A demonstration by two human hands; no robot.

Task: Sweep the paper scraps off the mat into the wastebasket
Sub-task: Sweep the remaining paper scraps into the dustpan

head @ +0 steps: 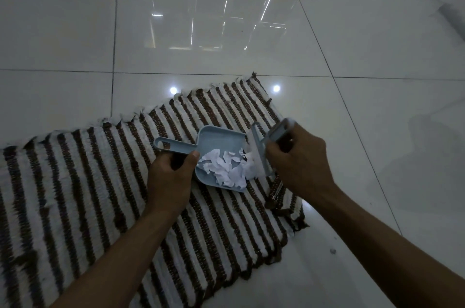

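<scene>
Scraps of torn white paper (pixel 227 169) lie heaped, too jumbled to count, in one pale blue plastic dustpan (pixel 216 139) on the single brown-and-white striped woven mat (pixel 75 182). The left hand (pixel 171 177) curls its fingers round the pan's handle, thumb on top. The right hand (pixel 299 161) grips one pale blue hand brush (pixel 259 149), its bristles against the heap. One pale speck (pixel 332 251) lies on the glossy white tiled floor (pixel 251 43).
</scene>
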